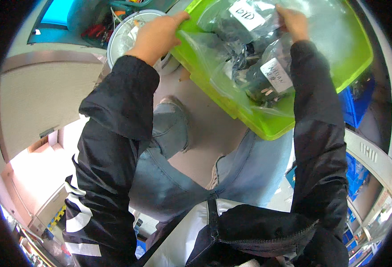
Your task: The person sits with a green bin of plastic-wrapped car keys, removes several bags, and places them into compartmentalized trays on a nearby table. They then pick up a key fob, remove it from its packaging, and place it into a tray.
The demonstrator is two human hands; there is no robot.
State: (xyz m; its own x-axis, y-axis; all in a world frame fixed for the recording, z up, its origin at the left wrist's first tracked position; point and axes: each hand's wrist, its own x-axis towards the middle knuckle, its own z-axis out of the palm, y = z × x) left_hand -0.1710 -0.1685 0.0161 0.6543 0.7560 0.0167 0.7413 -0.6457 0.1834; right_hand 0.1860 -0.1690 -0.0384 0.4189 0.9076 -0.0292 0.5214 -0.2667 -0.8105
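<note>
A lime-green plastic bin (212,90) is tilted in front of me, above my knees. My left hand (161,35) grips its left rim, thumb and fingers around the edge. Inside lie clear plastic bags of small dark parts. The upper bag (216,20) bears a white label with handwriting; the lower bag (279,50) has another handwritten label (276,75). My right hand (293,21) reaches over the bin and pinches the upper bag at its right side. Some of its fingers are hidden by the plastic and shadow.
Left of the bin stands a round whitish bucket (111,50) with crumpled clear plastic inside. Behind it is a teal container (129,5) of mixed items. Blue parts bins (353,106) line a rack (366,147) at right. A beige cabinet panel (39,106) is at left.
</note>
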